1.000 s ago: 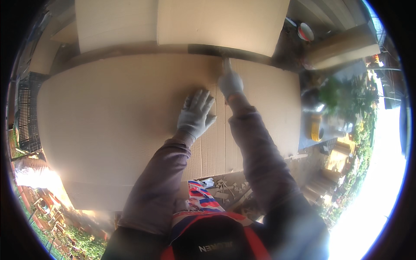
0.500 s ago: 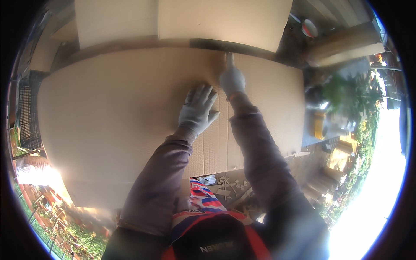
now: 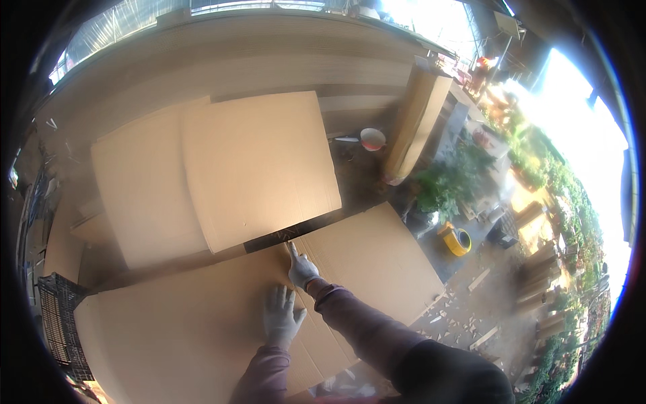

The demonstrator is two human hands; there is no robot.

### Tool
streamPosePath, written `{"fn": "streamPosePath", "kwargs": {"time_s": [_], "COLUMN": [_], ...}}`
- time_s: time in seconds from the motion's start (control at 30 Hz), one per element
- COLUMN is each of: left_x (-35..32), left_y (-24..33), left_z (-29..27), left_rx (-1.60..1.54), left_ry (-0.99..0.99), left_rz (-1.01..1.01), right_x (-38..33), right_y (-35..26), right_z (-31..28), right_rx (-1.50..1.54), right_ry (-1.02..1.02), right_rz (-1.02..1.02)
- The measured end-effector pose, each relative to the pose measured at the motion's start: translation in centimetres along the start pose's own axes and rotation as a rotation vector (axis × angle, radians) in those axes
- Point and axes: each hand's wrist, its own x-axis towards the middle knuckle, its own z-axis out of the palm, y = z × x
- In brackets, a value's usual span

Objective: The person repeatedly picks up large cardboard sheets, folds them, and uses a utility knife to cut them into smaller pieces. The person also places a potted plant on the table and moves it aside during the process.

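Observation:
A large brown cardboard sheet (image 3: 168,316) lies flat in front of me, with crease lines running across it. My left hand (image 3: 281,318), in a pale grey glove, rests palm down on this sheet with its fingers spread. Just beyond it, my right hand (image 3: 303,268), gloved too, is at the sheet's far edge beside the creases. Its index finger stretches toward that edge while the other fingers curl in; whatever they may hold is hidden. Past the edge, a dark strip shows below another cardboard sheet (image 3: 262,168), which overlaps a paler sheet (image 3: 145,192).
A red and white pan (image 3: 372,139) sits beyond the sheets, near a tall cardboard piece (image 3: 418,124). To the right are a leafy plant (image 3: 451,180) and a yellow ring-shaped object (image 3: 455,240). A black plastic crate (image 3: 62,320) borders the left side. Cardboard scraps (image 3: 447,313) litter the floor.
My view has tilted up and turned, bringing the far wall and more of the floor into sight. Both hands keep about the same places on the cardboard.

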Motion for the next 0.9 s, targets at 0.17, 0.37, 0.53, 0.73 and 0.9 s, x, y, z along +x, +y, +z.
{"fn": "streamPosePath", "kwargs": {"time_s": [0.17,0.37,0.53,0.73,0.9], "left_x": [-0.3,0.1,-0.1,0.0,-0.1], "left_y": [0.2,-0.1,-0.6,-0.7,-0.6], "left_z": [0.2,-0.2,0.5,0.5,0.3], "left_rx": [-0.001,-0.051,-0.059,-0.061,-0.092], "left_ry": [0.000,-0.019,-0.103,-0.097,-0.069], "left_rz": [-0.025,-0.016,-0.096,-0.104,-0.122], "right_x": [0.5,2.0,3.0,2.7,1.9], "right_y": [2.1,5.3,5.2,2.1,0.9], "right_z": [1.2,1.6,1.7,0.0,-0.1], "right_rx": [0.072,0.082,0.142,0.025,-0.059], "right_ry": [0.069,0.150,0.117,0.044,0.109], "right_rz": [-0.075,0.005,-0.139,0.040,-0.075]}}
